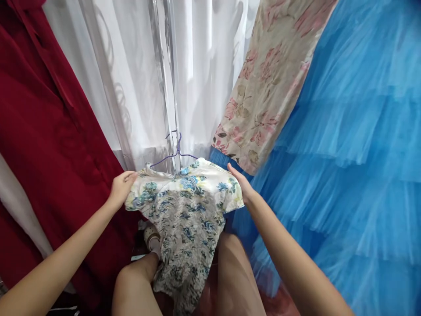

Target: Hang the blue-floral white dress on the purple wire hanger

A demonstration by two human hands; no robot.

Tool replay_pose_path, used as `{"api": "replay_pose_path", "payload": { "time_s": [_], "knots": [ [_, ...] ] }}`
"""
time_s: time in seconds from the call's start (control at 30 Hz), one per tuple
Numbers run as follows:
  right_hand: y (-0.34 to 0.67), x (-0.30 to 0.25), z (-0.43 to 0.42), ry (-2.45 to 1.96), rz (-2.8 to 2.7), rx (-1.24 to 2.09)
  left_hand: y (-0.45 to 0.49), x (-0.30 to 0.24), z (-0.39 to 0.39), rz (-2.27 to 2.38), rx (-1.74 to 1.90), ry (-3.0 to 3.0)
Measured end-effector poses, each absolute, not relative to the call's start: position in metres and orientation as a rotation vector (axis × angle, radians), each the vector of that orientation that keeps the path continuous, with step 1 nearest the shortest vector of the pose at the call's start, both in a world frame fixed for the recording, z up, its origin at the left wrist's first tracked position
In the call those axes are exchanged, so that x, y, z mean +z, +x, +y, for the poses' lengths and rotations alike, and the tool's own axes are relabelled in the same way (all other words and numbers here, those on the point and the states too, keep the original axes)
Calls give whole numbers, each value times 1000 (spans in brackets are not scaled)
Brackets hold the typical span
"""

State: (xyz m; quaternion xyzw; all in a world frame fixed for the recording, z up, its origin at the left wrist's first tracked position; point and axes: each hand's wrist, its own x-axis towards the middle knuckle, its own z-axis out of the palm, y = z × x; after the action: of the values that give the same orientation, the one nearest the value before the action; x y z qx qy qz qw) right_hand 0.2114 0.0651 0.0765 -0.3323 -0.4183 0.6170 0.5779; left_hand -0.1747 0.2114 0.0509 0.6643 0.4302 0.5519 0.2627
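A white short-sleeved dress with a blue and yellow floral print is spread between my hands, its lower end dropping between my knees. A purple wire hanger shows above its neckline, hook upward beside a white strip. At the left shoulder, my left hand pinches the sleeve edge between thumb and fingers. My right hand is at the opposite sleeve, with the thumb side along the shoulder and the other fingers hidden behind the cloth.
Long red fabric hangs at the left and white curtains behind. A beige floral garment and a tiered blue tulle skirt hang on the right. A beige clog is on my foot below.
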Motion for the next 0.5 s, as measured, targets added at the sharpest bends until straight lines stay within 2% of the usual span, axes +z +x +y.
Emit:
{"api": "replay_pose_path", "payload": {
  "time_s": [0.13,0.3,0.4,0.5],
  "knots": [
    [204,85,41,-808,-956,1500,-176,82,203,1090,1675,1545],
    [176,95,35,-782,-947,1262,-166,147,204,1111,1579,1685],
    [159,84,0,-708,-898,1107,-153,161,189,1250,1533,2066],
    [134,60,-58,-705,-947,1052,-134,143,165,1428,1450,2557]
  ]
}}
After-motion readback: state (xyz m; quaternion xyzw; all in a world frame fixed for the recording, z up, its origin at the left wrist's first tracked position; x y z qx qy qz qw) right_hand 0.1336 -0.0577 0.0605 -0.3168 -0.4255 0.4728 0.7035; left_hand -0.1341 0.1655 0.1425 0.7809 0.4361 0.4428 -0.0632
